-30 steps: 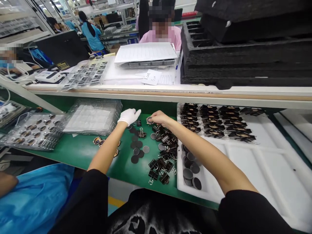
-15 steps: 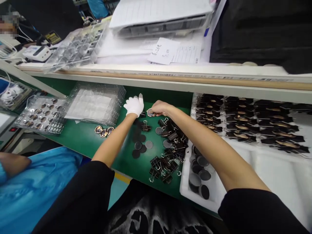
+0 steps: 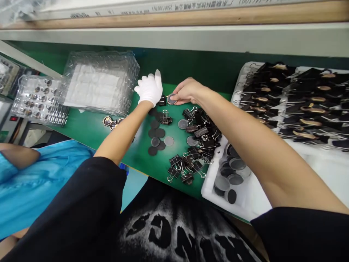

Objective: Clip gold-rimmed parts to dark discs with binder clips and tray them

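My left hand (image 3: 149, 88), in a white glove, is held over the back of the green table with its fingers apart; a black binder clip (image 3: 161, 100) shows just right of it. Between the thumb and fingers of my right hand (image 3: 188, 91) is a round grey disc (image 3: 172, 98) with a gold-coloured edge. In front of the hands lie another binder clip (image 3: 165, 118) and several black and grey discs (image 3: 159, 133). A heap of black binder clips (image 3: 201, 134) spreads below my right forearm.
A white foam tray (image 3: 208, 185) at the right holds loose discs and rows of clipped pieces. Clear plastic trays (image 3: 95, 87) stand at the left. A shelf edge (image 3: 163, 38) crosses above. A person in blue (image 3: 54, 174) sits at the left.
The view has tilted down and come closer to the table. My right hand still holds the disc, and my left hand stays beside it with fingers spread.
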